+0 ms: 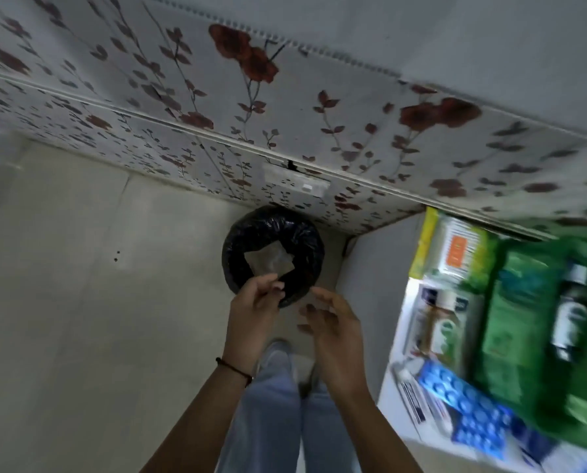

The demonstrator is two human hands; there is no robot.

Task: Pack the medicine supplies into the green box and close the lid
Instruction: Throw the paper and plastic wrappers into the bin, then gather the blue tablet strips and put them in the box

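Hovering apart over round black-bagged floor bin [239, 238] to bin clear crumpled plastic wrapper [268, 262]: right hand [334, 331] slack, empty; left hand [254, 302] touching wrapper, pinch unclear.

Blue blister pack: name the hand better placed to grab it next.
Probably right: the right hand, open, is nearer the blue blister pack on the table; the left hand is farther, above the black bin.
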